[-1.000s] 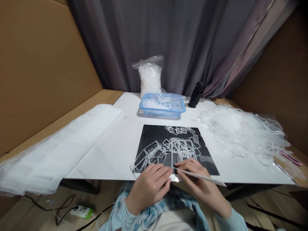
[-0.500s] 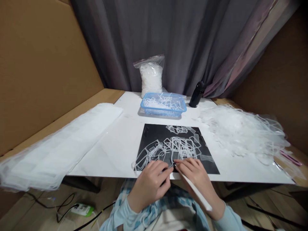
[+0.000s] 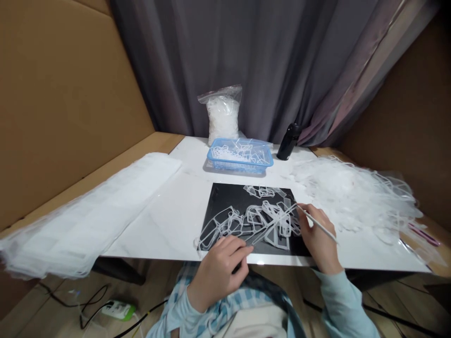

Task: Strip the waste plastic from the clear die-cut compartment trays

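Clear plastic frame strips (image 3: 268, 220) lie in a loose tangle of rounded rectangles, crossing and overlapping right here on a black sheet (image 3: 225, 202), and a smaller cluster sits toward its far edge. The left hand (image 3: 218, 274) is down at the sheet's near edge, fingers curled over the nearest strips, wrist low. Does it have hold of one? Can't tell from here. Over on the right, the right hand (image 3: 315, 239) is raised on its side, fingers pinched tight around a slim white stylus (image 3: 319, 225), with the tip reaching right up to the right side of the tangle. A pale blue sleeve (image 3: 345, 305) runs back from that wrist.

Beyond the sheet, on the white table top (image 3: 148, 234), a big heap of clear strips (image 3: 352, 197) spreads to the right and a flat plastic-wrapped stack (image 3: 88, 220) stretches left. At the far end, there's a blue mesh basket (image 3: 239, 166) full of strips, a stuffed clear bag (image 3: 222, 117) behind it, and a black bottle (image 3: 288, 142).
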`<state>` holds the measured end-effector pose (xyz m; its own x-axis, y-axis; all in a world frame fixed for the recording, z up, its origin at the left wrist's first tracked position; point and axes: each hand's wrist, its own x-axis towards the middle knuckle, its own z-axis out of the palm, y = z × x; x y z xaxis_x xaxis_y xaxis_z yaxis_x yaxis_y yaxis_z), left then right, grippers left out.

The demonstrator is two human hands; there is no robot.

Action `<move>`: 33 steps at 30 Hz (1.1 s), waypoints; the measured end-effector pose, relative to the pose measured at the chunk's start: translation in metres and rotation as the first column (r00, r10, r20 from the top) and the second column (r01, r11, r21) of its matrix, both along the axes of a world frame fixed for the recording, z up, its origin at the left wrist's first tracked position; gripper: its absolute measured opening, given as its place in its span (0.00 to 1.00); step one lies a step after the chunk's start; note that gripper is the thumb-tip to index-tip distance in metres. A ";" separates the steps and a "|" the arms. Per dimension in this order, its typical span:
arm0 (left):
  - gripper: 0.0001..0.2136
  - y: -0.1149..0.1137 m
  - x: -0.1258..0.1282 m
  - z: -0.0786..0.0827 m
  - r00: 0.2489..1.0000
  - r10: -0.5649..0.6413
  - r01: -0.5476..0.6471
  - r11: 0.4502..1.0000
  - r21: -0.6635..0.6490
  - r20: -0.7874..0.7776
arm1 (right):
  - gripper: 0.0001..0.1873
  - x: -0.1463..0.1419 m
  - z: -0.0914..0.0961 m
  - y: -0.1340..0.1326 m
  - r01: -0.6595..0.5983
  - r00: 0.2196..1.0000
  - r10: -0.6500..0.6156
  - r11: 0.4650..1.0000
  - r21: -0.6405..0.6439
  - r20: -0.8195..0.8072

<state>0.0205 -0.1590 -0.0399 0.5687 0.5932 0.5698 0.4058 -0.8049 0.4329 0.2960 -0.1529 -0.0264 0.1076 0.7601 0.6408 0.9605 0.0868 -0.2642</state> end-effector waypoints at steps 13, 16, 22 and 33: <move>0.07 0.003 0.011 0.013 0.981 0.196 -0.196 0.980 0.036 0.009 | 0.11 -0.016 0.028 -0.024 -0.279 0.871 0.167 0.943 -0.184 -0.462; 0.12 0.008 0.017 0.015 0.973 0.212 -0.205 0.976 0.079 -0.093 | 0.10 -0.032 0.026 -0.018 -0.426 0.821 0.291 0.885 -0.189 -0.491; 0.15 0.013 0.019 0.010 0.946 0.199 -0.192 0.980 0.055 -0.254 | 0.09 -0.054 0.016 0.001 -0.569 0.782 0.464 0.804 -0.173 -0.416; 0.16 0.013 0.019 0.008 0.952 0.185 -0.188 0.982 0.014 -0.244 | 0.07 -0.054 -0.003 0.007 -0.533 0.841 0.485 0.818 -0.216 -0.239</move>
